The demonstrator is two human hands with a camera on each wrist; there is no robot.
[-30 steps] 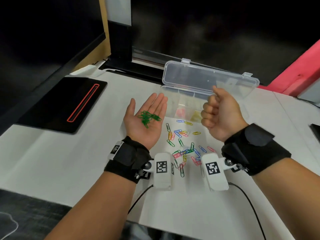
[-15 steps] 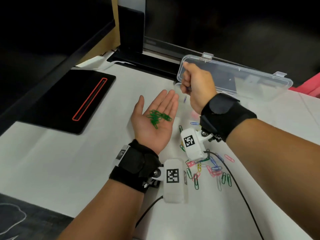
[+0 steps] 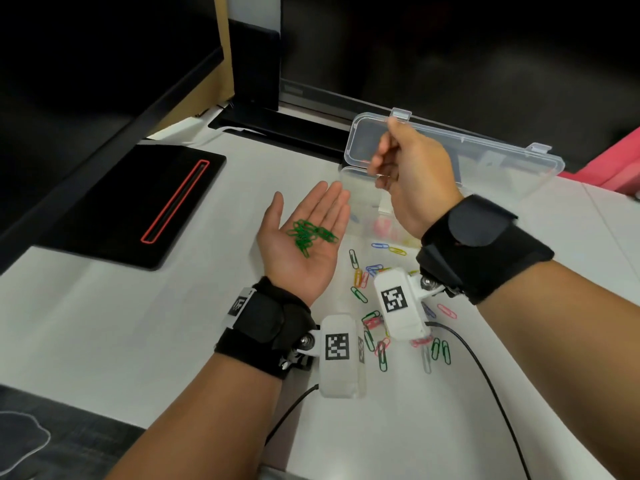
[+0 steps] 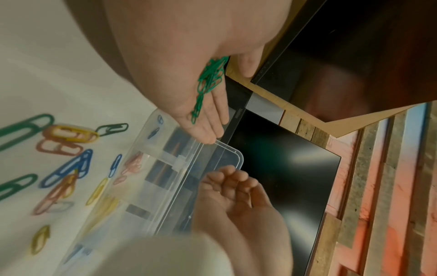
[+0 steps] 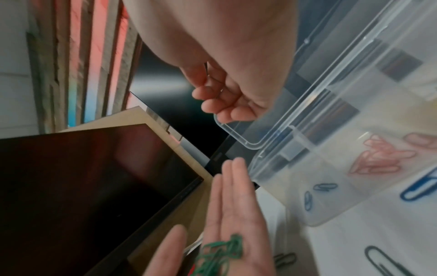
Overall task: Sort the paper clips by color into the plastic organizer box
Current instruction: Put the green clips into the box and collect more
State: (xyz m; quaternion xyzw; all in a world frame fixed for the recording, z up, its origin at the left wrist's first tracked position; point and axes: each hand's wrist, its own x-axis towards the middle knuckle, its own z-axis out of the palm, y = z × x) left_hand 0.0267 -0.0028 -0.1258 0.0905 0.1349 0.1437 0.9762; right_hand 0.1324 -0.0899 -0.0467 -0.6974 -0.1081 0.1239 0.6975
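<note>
Cradling green clips (image 3: 310, 234), left hand (image 3: 300, 261) upturned

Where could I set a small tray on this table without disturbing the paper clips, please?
Bare table lies between the black pad and the left forearm, and again right of the right forearm. It is crowded between the wrists, where loose clips spread before the box.

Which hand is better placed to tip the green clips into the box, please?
Left: the left hand carries the green clips on its palm beside the box; the right hand looks empty.
</note>
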